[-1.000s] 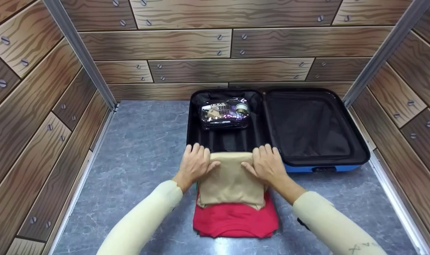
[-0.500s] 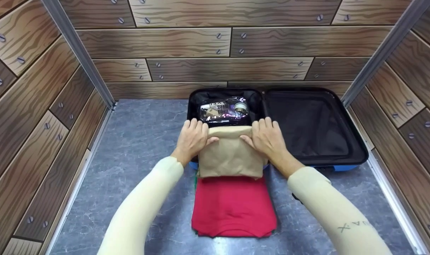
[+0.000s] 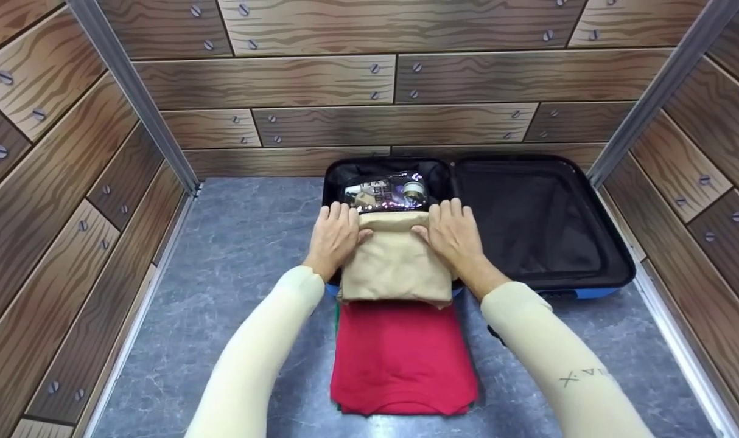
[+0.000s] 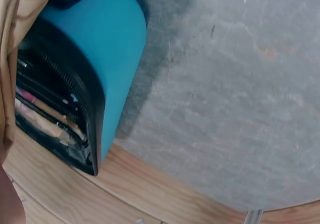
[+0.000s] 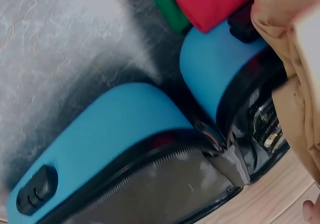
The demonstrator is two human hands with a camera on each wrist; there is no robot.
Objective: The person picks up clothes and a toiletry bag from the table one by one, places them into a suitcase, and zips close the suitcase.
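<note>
My left hand (image 3: 334,234) and right hand (image 3: 453,234) grip the far corners of a folded beige garment (image 3: 400,261), thumbs on the near face. It hangs over the near part of the left half of an open blue suitcase (image 5: 125,104). Just beyond the fingertips, a clear toiletry bag (image 3: 381,193) lies inside that half. A folded red shirt (image 3: 403,359) lies on the floor below the garment's near edge, with green cloth (image 5: 167,9) showing under it. In the left wrist view the beige cloth (image 4: 7,79) covers part of the suitcase opening.
The suitcase's other half (image 3: 534,225), lined in black, lies open on the right. Its combination lock (image 5: 37,190) is on the near side. Wood-patterned walls (image 3: 327,128) enclose the grey marbled floor (image 3: 241,237) at the back and both sides.
Both hands have carried the beige garment forward from above the red shirt to over the suitcase. More of the red shirt shows. In the last half second the hands have moved only slightly.
</note>
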